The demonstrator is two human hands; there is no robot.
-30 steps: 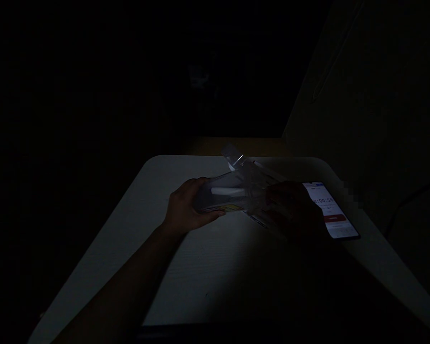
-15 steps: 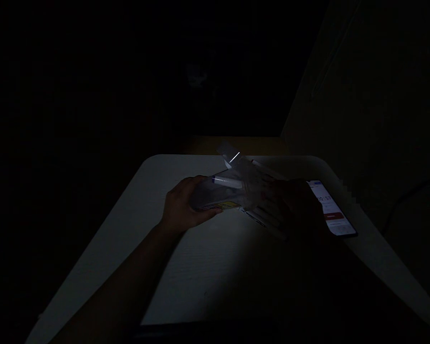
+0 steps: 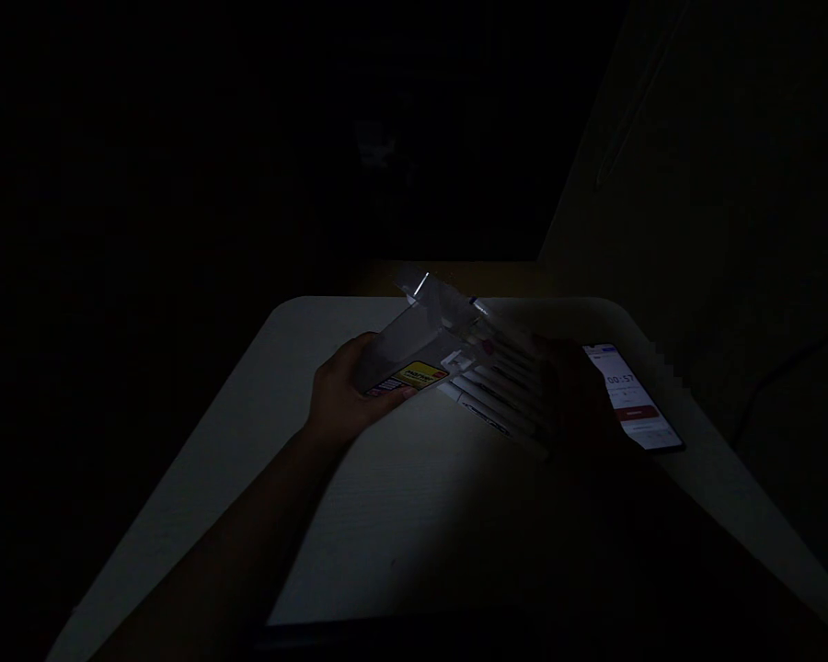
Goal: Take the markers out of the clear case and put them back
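Observation:
My left hand [image 3: 341, 391] is closed around a clear plastic marker case [image 3: 400, 349] with a yellow label, its thumb along the lower front edge. The case is tilted, and its open-looking right end, with a clear flap [image 3: 414, 279] sticking up, faces several white markers [image 3: 503, 391]. They lie side by side, slanting down to the right, partly behind or under the case's end. At their right ends is my right hand [image 3: 580, 395], in deep shadow. Its fingers are too dark to make out, so I cannot tell its grip.
A lit phone [image 3: 635, 400] showing a timer lies on the right of the white table [image 3: 359, 542], just beyond my right hand. A dark edge [image 3: 386, 633] crosses the front. The surroundings are very dark, with a wall on the right.
The left hand has tilted the case, so its yellow label now faces me more. A dark-capped marker that showed across the case is no longer seen there. The right hand has barely moved.

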